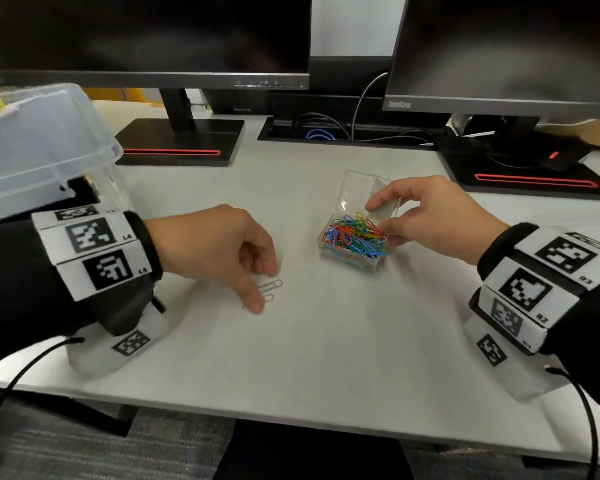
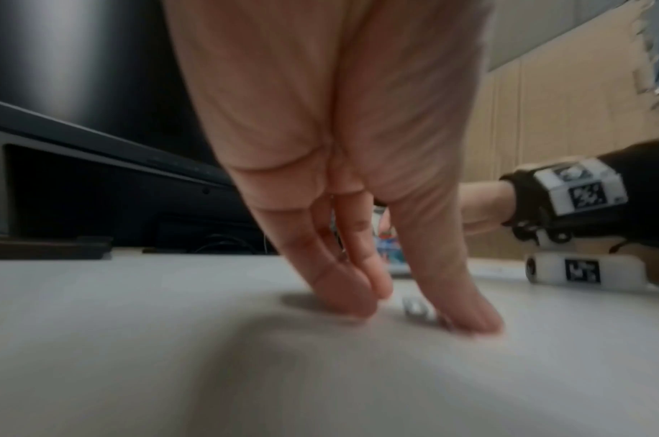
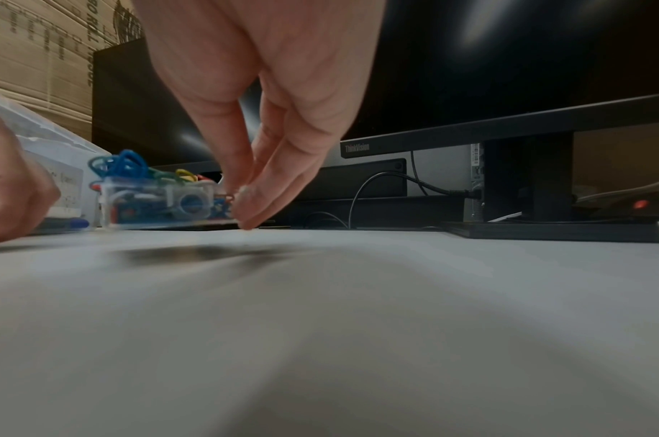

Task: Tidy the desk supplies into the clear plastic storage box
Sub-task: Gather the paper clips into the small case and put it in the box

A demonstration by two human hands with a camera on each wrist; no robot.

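Two pale paper clips (image 1: 272,288) lie flat on the white desk. My left hand (image 1: 263,292) stands over them, thumb tip on their near end and fingers on the desk just beyond. In the left wrist view the clips (image 2: 417,309) sit in the gap between thumb and fingers of my left hand (image 2: 406,307). A small clear case (image 1: 352,249) heaped with coloured clips has its lid (image 1: 359,188) raised. My right hand (image 1: 381,225) is at its right edge, index finger on the lid. The right hand (image 3: 242,198) pinches what looks like a thin clip wire. The big clear storage box (image 1: 39,143) stands far left.
Two dark monitors on black stands (image 1: 179,142) (image 1: 534,181) line the back, with a cable well (image 1: 326,133) between them. The desk's front edge (image 1: 291,424) runs close below my wrists. Bare desk lies between the hands and that edge.
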